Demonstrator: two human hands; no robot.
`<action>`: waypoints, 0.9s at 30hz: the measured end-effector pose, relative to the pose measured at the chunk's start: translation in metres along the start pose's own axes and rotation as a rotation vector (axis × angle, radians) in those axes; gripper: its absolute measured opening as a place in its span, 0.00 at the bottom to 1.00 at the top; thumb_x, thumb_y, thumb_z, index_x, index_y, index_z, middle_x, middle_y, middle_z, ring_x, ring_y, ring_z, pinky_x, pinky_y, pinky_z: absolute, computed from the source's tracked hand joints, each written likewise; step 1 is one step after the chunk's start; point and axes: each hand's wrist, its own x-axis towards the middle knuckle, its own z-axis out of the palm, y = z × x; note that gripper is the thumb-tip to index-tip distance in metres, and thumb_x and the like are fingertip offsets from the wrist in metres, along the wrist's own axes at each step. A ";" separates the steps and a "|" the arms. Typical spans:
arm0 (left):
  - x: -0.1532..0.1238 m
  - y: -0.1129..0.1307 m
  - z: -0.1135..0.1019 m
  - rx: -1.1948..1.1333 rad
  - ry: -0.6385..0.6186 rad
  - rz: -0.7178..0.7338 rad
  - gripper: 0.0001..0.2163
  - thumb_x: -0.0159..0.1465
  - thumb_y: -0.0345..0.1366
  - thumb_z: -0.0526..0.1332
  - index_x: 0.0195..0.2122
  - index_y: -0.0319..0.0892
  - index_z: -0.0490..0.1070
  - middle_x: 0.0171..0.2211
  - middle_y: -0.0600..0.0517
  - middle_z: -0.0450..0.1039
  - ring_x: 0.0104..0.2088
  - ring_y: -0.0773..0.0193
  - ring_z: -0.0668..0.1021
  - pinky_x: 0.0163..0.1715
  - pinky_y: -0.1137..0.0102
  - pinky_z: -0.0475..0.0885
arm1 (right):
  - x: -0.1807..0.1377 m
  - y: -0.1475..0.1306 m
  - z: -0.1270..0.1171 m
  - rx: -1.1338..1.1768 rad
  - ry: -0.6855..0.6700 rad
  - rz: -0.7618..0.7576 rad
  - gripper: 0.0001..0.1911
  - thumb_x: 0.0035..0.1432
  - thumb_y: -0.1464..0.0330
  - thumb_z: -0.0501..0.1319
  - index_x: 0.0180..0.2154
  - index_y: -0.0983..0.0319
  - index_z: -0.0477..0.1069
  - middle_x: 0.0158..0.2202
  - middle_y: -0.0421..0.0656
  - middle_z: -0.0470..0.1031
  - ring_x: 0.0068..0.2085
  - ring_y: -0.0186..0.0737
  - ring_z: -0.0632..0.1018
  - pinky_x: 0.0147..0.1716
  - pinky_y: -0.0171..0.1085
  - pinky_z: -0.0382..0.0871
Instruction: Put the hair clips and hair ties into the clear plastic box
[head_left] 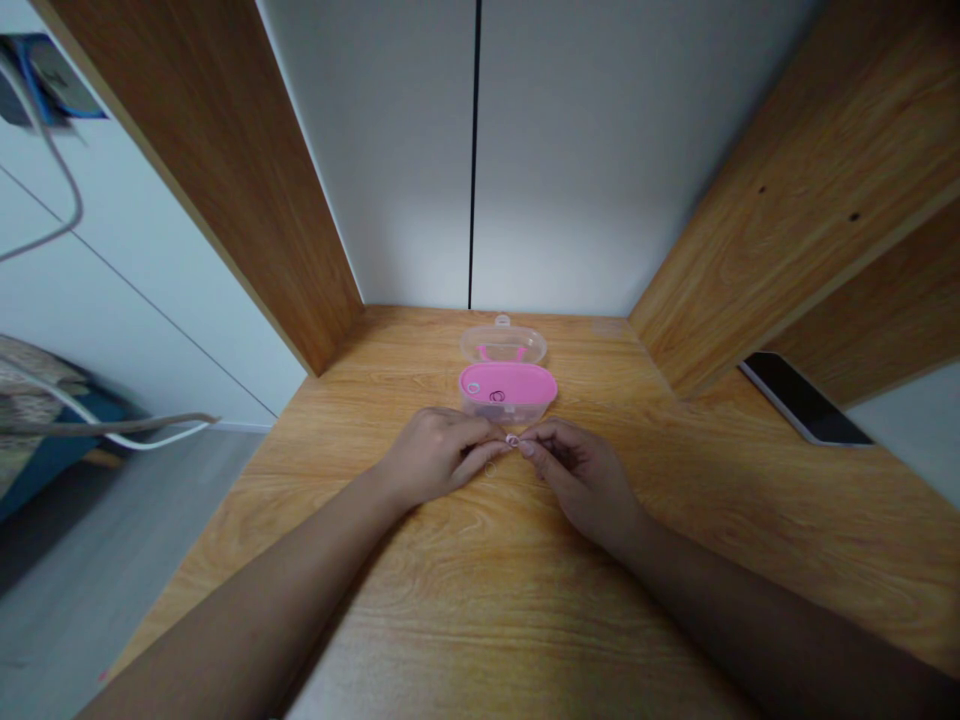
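My left hand and my right hand meet fingertip to fingertip over the wooden desk. Both pinch one tiny pale pink object between them; I cannot make out what it is. Just behind the fingers stands a small pink case with its clear lid swung open toward the wall. A few small ring-like bits lie on the pink inside of the case.
Wooden side panels close in the desk on left and right, with a white wall behind. A dark phone lies on the right part of the desk. Cables hang at the left, beyond the desk edge.
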 end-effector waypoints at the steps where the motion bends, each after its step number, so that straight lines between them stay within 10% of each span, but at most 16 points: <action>1: 0.000 0.000 0.000 -0.002 0.000 -0.002 0.10 0.71 0.39 0.58 0.38 0.41 0.76 0.31 0.53 0.81 0.27 0.68 0.80 0.29 0.74 0.72 | 0.000 0.000 0.000 0.000 -0.002 -0.003 0.07 0.63 0.64 0.62 0.35 0.58 0.77 0.29 0.40 0.78 0.29 0.36 0.75 0.30 0.35 0.68; 27: 0.001 0.004 -0.001 -0.040 -0.043 -0.067 0.10 0.69 0.38 0.58 0.32 0.41 0.73 0.20 0.57 0.70 0.19 0.71 0.70 0.22 0.75 0.62 | 0.000 0.005 0.005 0.090 0.013 0.062 0.07 0.60 0.62 0.65 0.34 0.59 0.78 0.29 0.41 0.78 0.29 0.37 0.76 0.30 0.36 0.70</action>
